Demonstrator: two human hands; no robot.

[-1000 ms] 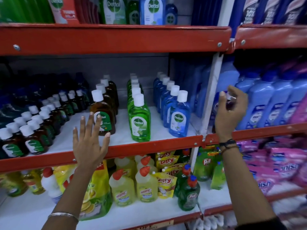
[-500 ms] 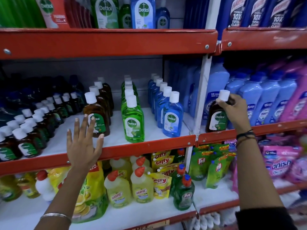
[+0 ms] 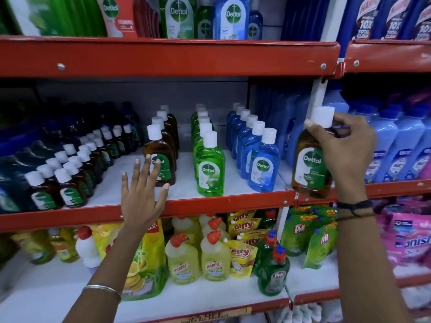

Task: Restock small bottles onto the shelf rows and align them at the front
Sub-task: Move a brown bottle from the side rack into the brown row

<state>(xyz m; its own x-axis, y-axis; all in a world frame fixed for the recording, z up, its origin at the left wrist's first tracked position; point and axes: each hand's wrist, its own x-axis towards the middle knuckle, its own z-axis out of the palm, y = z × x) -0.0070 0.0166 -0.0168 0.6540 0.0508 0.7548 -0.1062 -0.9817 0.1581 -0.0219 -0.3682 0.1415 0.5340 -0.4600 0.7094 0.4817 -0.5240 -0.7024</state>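
My right hand (image 3: 345, 145) grips a brown Dettol bottle (image 3: 307, 164) by its neck under the white cap, holding it in the air in front of the white shelf upright. My left hand (image 3: 142, 194) is spread flat with fingers apart over the red front edge of the middle shelf (image 3: 210, 203), just in front of a row of brown bottles (image 3: 161, 157). A green bottle row (image 3: 210, 166) and a blue bottle row (image 3: 262, 164) stand to the right of it. Several rows of smaller brown bottles (image 3: 70, 180) fill the shelf's left part.
Large blue bottles (image 3: 396, 155) crowd the right bay behind my right hand. The top shelf (image 3: 163, 57) carries big Dettol packs. Below stand yellow Harpic bottles (image 3: 200, 259), green Pril bottles (image 3: 272, 273) and pouches. Bare white shelf lies between the brown and green rows.
My right hand has lifted the brown bottle off the right bay and carried it left and forward. My left hand has stayed at the shelf edge.
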